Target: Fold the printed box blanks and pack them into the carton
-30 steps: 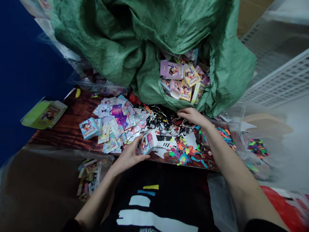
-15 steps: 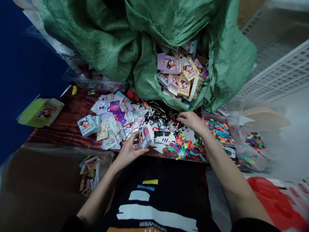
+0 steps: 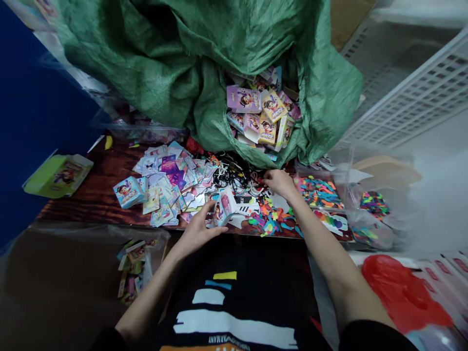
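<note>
My left hand (image 3: 197, 229) is closed around a small printed cardboard box (image 3: 220, 210). The box is tilted with its top open, and something pink shows at the opening. My right hand (image 3: 280, 183) reaches into a tangled heap of black and white cords (image 3: 237, 176), fingers pinched together; what they grip is too small to make out. Below that hand lies a pile of bright coloured rubbery pieces (image 3: 272, 217). A black-and-white card (image 3: 248, 207) rests between the hands. Loose picture cards (image 3: 166, 183) spread to the left, beside a blue printed box (image 3: 127, 191).
A green woven sack (image 3: 208, 87) full of small boxes (image 3: 268, 114) stands at the back. Clear bins with coloured pieces (image 3: 321, 191) are on the right. A flattened green box (image 3: 60, 175) lies far left, and a lined carton (image 3: 91, 273) stands below the table edge.
The whole view has shifted slightly, so things sit further left. My left hand has tipped the box a little, and my right hand stays at the cord heap.
</note>
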Demonstrator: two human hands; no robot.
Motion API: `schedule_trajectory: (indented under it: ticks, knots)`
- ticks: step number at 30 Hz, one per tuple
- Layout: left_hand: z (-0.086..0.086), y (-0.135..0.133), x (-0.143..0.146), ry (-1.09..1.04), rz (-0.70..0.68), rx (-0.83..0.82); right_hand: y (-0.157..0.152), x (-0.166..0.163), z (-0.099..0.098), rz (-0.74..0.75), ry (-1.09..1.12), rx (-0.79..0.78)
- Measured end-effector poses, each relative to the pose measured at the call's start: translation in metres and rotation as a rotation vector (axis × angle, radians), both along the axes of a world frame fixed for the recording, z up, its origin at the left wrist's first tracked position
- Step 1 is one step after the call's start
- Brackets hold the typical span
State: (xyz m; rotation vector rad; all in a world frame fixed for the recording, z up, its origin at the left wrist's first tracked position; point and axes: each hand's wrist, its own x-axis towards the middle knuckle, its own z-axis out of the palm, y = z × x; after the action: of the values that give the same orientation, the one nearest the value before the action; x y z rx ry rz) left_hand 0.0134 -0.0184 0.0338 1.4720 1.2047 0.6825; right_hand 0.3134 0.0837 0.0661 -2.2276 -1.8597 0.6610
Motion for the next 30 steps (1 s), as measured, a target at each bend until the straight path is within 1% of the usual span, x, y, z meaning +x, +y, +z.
schedule_trajectory:
  ticks: [2, 3, 6, 8, 10, 12, 15, 17, 18, 19, 21, 23, 24, 25, 27, 28, 30]
  knots:
    - [0.0, -0.001, -0.002, -0.005, 0.0, 0.004, 0.0, 0.002, -0.001, -0.008, 0.147, -0.004]
    - [0.0, -0.002, -0.003, -0.008, 0.002, -0.005, -0.001, 0.004, 0.0, -0.024, 0.256, 0.009]
    - [-0.002, -0.001, -0.004, -0.02, 0.022, -0.047, -0.007, 0.016, 0.007, -0.12, 0.691, 0.034]
    - [-0.004, 0.0, -0.003, -0.021, 0.038, -0.056, -0.011, 0.023, 0.012, -0.173, 0.915, 0.022]
    - [-0.004, 0.002, -0.001, -0.009, 0.031, -0.031, -0.013, 0.026, 0.015, -0.205, 1.048, 0.012]
    - [-0.004, 0.005, 0.001, -0.002, 0.016, 0.011, -0.013, 0.025, 0.015, -0.236, 1.12, 0.003]
    - [-0.006, 0.009, 0.004, -0.005, -0.001, 0.045, -0.012, 0.023, 0.012, -0.257, 1.141, 0.007]
    - [-0.009, 0.01, 0.006, 0.009, 0.001, 0.05, -0.012, 0.022, 0.011, -0.215, 1.107, 0.03]
    - [-0.011, 0.011, 0.006, 0.031, 0.008, 0.055, -0.012, 0.022, 0.012, -0.173, 1.041, 0.042]
    - [-0.013, 0.011, 0.007, 0.061, 0.02, 0.065, -0.012, 0.022, 0.013, -0.125, 0.927, 0.059]
    - [-0.015, 0.012, 0.007, 0.134, 0.041, 0.101, -0.013, 0.022, 0.017, -0.039, 0.61, 0.138]
    - [-0.016, 0.011, 0.007, 0.206, 0.049, 0.16, -0.014, 0.021, 0.026, 0.012, 0.352, 0.28]
    - [-0.016, 0.011, 0.007, 0.236, 0.053, 0.19, -0.016, 0.02, 0.031, 0.026, 0.296, 0.366]
    - [-0.016, 0.011, 0.007, 0.261, 0.055, 0.213, -0.018, 0.019, 0.037, 0.035, 0.293, 0.445]
    - [-0.016, 0.01, 0.007, 0.293, 0.055, 0.24, -0.024, 0.013, 0.051, 0.04, 0.418, 0.532]
    - [-0.015, 0.01, 0.007, 0.297, 0.052, 0.245, -0.028, 0.009, 0.058, 0.029, 0.521, 0.53]
    - [-0.014, 0.01, 0.007, 0.29, 0.039, 0.252, -0.037, -0.003, 0.07, -0.005, 0.762, 0.44]
